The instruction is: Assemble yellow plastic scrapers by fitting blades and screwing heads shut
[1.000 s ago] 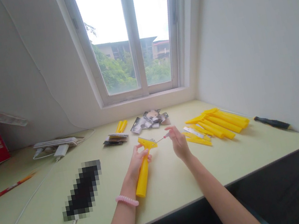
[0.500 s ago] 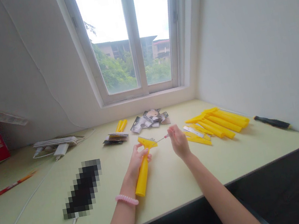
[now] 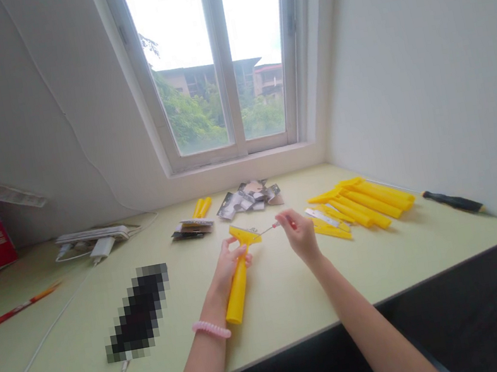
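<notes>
Yellow plastic scraper [image 3: 240, 294] (wide head)

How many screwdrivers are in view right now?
2. A small one with a thin metal shaft is pinched in the right hand; a black-handled one lies at the right end of the desk, beyond the yellow plastic pieces. More could be hidden under them.

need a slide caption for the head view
Head view: left hand grips a yellow scraper, right hand pinches a thin red-tipped rod at its head, yellow handles nearby
</notes>
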The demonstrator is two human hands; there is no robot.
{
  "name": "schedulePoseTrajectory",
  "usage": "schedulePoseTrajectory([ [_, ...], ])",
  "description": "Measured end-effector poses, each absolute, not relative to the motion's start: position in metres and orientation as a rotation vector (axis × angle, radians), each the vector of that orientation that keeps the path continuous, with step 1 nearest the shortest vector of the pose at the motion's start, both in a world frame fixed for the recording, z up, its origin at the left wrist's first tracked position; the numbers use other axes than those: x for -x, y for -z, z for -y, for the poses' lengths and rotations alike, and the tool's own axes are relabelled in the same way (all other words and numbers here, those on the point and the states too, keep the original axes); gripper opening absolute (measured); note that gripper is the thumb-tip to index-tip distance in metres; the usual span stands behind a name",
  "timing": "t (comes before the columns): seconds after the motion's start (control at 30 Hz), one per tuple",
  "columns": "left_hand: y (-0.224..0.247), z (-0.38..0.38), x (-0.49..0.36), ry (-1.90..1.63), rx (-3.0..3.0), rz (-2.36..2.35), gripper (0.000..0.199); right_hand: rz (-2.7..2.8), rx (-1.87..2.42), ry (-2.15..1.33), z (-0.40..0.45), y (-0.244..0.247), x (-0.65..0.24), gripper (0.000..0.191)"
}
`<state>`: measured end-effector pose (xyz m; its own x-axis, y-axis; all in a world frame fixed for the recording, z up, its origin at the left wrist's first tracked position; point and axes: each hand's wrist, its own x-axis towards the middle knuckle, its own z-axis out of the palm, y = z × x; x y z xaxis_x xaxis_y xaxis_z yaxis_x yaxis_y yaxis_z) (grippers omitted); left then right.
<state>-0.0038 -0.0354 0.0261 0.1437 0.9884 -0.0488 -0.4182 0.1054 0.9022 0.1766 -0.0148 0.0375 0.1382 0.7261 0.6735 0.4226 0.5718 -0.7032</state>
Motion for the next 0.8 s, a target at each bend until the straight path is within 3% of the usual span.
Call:
schedulePoseTrajectory([
  [0.3,-0.0268,0.0360,0.0036,-1.240,-0.896,-0.832,0.041,1.501,0.992,-0.288,0.0140,-0.0369,-0.1763,0.023],
  [0.5,-0.0264,0.0356,0.0032,-1.237,-0.910,-0.841,0.044,1.458,1.119,-0.174,0.0126,-0.0353,-0.1774,0.032],
  [0.63,-0.0251,0.0338,0.0032,-1.230,-0.902,-0.824,0.044,1.490,1.045,-0.250,0.0109,-0.0356,-0.1771,0.024],
  [0.8,-0.0254,0.0339,0.0033,-1.233,-0.900,-0.824,0.043,1.570,0.990,-0.276,0.0133,-0.0369,-0.1763,0.029],
])
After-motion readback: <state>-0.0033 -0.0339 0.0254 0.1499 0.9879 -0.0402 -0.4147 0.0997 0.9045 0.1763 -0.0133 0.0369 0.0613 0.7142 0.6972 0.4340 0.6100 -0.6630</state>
